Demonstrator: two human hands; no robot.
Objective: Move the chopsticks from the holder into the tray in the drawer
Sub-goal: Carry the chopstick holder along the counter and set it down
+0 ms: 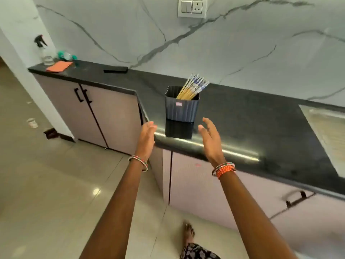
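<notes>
2 empty spread hands, left hand (147, 136), right hand (210, 136), 1 holder (181, 108), bundled chopsticks (193, 86)

One holder (181, 107) is seen on one bench (242, 116), with one bundle of chopsticks (193, 86) too tightly packed to be counted. Two hands are shown, left (147, 136) and right (210, 136), each wrist ringed with bangles. One spray bottle (44, 51), one orange cloth (59, 66), one dark flat object (115, 69) and one wall socket (192, 6) are counted.
</notes>
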